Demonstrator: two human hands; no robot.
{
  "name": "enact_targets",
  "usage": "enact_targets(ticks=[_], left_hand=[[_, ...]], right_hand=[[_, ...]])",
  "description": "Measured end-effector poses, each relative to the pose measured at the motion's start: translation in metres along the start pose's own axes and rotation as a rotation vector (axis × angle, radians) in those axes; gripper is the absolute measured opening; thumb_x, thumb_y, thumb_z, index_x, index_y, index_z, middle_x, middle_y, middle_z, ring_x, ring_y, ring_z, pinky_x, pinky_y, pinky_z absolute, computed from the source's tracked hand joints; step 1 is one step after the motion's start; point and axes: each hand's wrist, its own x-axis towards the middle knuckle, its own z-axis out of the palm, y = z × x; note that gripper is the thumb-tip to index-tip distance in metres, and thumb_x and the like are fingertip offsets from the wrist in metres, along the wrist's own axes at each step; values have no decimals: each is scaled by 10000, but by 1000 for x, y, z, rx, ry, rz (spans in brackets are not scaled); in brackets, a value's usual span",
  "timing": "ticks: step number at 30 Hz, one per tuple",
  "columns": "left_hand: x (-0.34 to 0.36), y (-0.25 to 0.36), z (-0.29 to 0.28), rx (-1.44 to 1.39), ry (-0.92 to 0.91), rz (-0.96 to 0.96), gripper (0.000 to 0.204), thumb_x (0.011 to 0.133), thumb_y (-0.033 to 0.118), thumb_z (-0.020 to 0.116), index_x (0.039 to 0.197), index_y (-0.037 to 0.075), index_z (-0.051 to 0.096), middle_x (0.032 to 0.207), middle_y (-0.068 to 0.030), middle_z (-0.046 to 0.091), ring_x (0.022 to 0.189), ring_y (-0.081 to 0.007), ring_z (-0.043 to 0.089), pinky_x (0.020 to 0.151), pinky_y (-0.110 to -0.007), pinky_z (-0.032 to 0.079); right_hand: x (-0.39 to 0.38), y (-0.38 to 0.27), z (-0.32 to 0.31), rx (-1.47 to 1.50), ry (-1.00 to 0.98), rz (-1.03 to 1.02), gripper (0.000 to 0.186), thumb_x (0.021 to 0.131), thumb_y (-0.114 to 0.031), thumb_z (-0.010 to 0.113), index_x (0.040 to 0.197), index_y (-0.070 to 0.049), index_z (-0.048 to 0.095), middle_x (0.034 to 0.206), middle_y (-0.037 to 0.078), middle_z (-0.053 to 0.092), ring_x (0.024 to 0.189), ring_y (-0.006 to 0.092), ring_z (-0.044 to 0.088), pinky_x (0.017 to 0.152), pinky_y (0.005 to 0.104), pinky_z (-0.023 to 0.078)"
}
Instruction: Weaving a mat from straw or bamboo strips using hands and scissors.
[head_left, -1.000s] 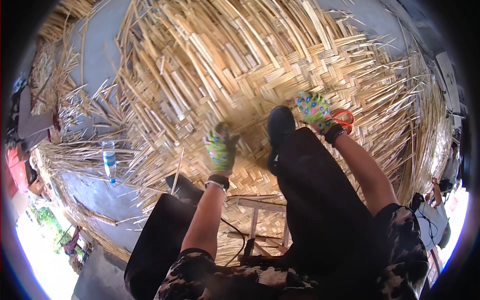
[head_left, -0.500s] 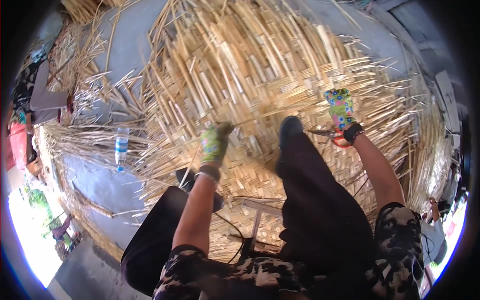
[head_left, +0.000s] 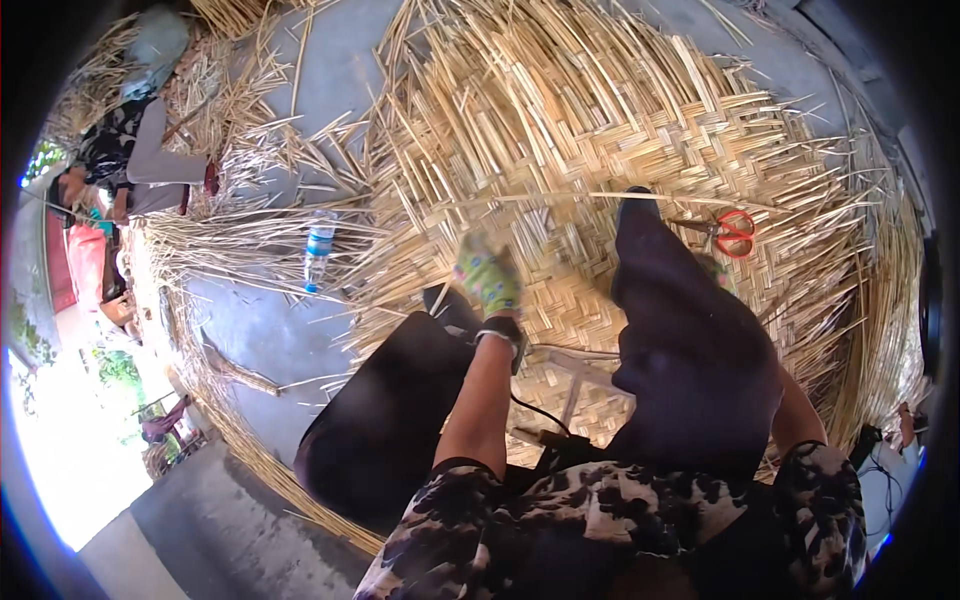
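A large woven mat of split straw-coloured strips [head_left: 560, 300] spreads under my feet, its far strips still loose and unwoven. My left hand [head_left: 487, 278], in a green flowered glove, hovers low over the mat; its fingertips are smeared by motion. My right hand [head_left: 716, 268] is mostly hidden behind my right leg, with only a bit of its glove showing. Just beyond it, scissors with orange handles [head_left: 735, 233] lie on the mat, blades toward my right shoe. One long pale strip [head_left: 570, 196] stretches crosswise over the weave, past the tip of that shoe.
A water bottle with a blue label [head_left: 318, 250] lies on loose strips to the left. Another person [head_left: 140, 160] sits at the far left among scattered strips. Bundled strips [head_left: 890, 300] line the right side. Part of a low wooden frame [head_left: 575, 380] shows between my legs.
My right hand has drawn back from the far right to behind my leg, leaving the scissors uncovered. My left hand has moved slightly nearer. The whole view has shifted rightward.
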Motion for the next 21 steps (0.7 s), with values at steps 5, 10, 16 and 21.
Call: enact_targets(ticks=[5,10,16,21], left_hand=[[0,-106,14,302,-544,-147,405,755,311,520,1133,164,519,982,-116,592,948,-298,549,771,-483,398],[17,-50,-5,-165,-72,202,160,730,137,509,844,107,617,813,-126,603,785,-284,575,643,-386,436],[26,113,-80,-47,211,648,229,743,120,488,951,138,580,795,-56,515,805,-251,496,718,-390,363],[3,158,-152,112,343,850,270,767,129,463,1018,148,562,867,-52,523,843,-228,489,779,-381,336]], right_hand=[[-26,7,-16,2,-121,70,247,790,-118,507,1027,-63,549,1039,125,548,976,280,503,817,362,398],[-35,9,-44,51,-166,157,227,797,-118,507,1009,-59,561,1008,125,563,954,279,518,802,351,410],[38,-63,-119,306,211,1,198,810,-128,503,974,-50,583,943,122,589,892,268,549,762,326,434],[79,-124,-170,303,52,-403,214,804,-173,515,957,-55,608,885,108,619,820,235,582,709,306,456]])
